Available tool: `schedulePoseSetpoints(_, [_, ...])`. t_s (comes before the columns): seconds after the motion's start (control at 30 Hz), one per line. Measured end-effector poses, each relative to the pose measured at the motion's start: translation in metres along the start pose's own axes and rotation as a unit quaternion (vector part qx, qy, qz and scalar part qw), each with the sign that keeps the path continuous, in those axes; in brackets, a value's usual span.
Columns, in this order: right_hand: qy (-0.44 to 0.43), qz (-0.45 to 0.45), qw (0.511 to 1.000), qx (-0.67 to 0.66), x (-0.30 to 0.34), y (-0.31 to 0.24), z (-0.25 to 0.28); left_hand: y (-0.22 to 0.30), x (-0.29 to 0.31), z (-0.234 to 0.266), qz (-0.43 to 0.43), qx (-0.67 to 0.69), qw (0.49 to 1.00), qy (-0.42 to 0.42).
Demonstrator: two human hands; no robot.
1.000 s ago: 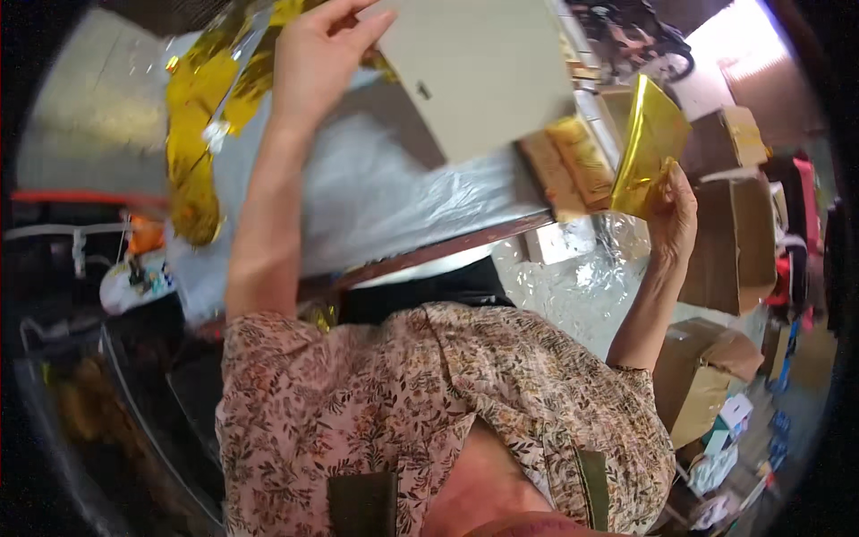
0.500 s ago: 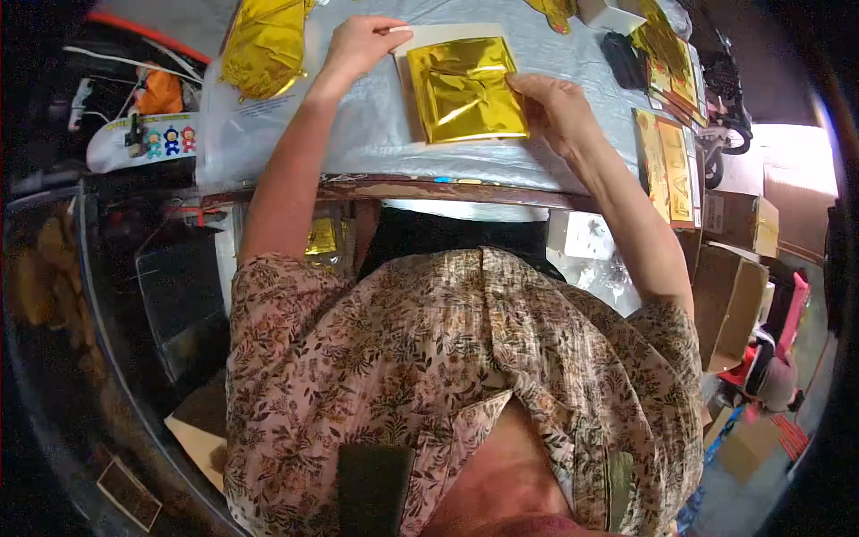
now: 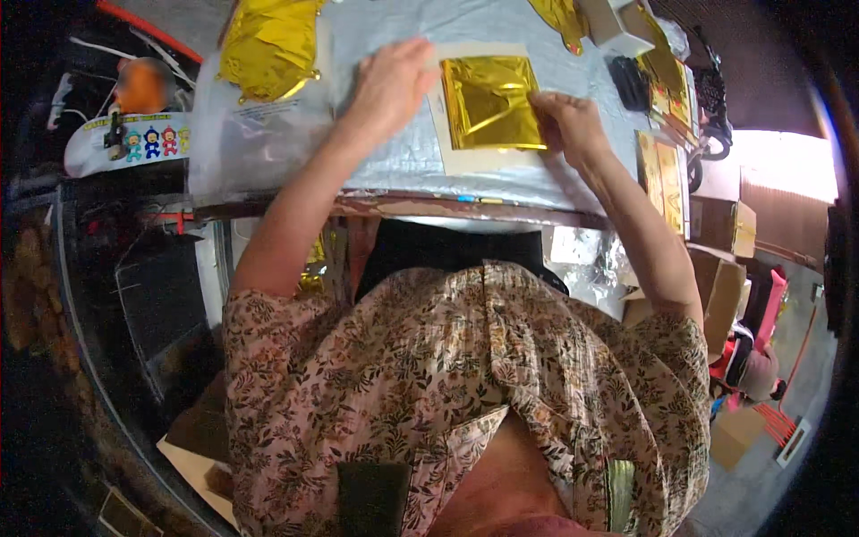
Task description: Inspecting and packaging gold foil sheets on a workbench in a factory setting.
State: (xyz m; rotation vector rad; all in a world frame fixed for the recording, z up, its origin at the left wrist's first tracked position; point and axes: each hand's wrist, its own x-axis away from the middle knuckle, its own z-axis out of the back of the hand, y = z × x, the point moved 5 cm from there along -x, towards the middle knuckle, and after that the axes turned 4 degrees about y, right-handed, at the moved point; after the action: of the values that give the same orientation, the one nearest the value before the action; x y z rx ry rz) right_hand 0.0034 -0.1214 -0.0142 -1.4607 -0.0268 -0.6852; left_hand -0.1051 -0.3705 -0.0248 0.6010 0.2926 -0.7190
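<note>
A folded square of shiny gold foil (image 3: 495, 112) lies on a cream-white card (image 3: 465, 162) on the table. The card's edges show beyond the foil at the left, top and bottom. My right hand (image 3: 573, 123) grips the foil's right edge between thumb and fingers. To the left of the card is my left hand (image 3: 394, 82), a little blurred, palm down. Its fingers stretch toward the card's upper left corner and hold nothing that I can see.
A large gold foil balloon (image 3: 268, 49) lies at the table's left, on a clear plastic sleeve (image 3: 259, 143). Another gold foil piece (image 3: 559, 22), a white box (image 3: 616, 29) and a black object (image 3: 632, 82) lie at the far right. Printed packages (image 3: 662, 174) line the right edge.
My left hand has let go of the card's upper left corner and come down beside it. The foil and card sit slightly further right in view, my right hand still at the foil's edge.
</note>
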Motion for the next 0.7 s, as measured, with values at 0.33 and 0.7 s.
schedulePoseSetpoints(0.33, [-0.038,-0.030,0.960,-0.276,-0.007,0.034,0.018,-0.065,-0.065,0.037,-0.004,0.007,0.991,0.134])
schedulePoseSetpoints(0.7, [0.009,-0.040,0.940,-0.338,0.009,0.028,0.019,-0.119,-0.125,0.030,-0.044,-0.240,0.956,0.160])
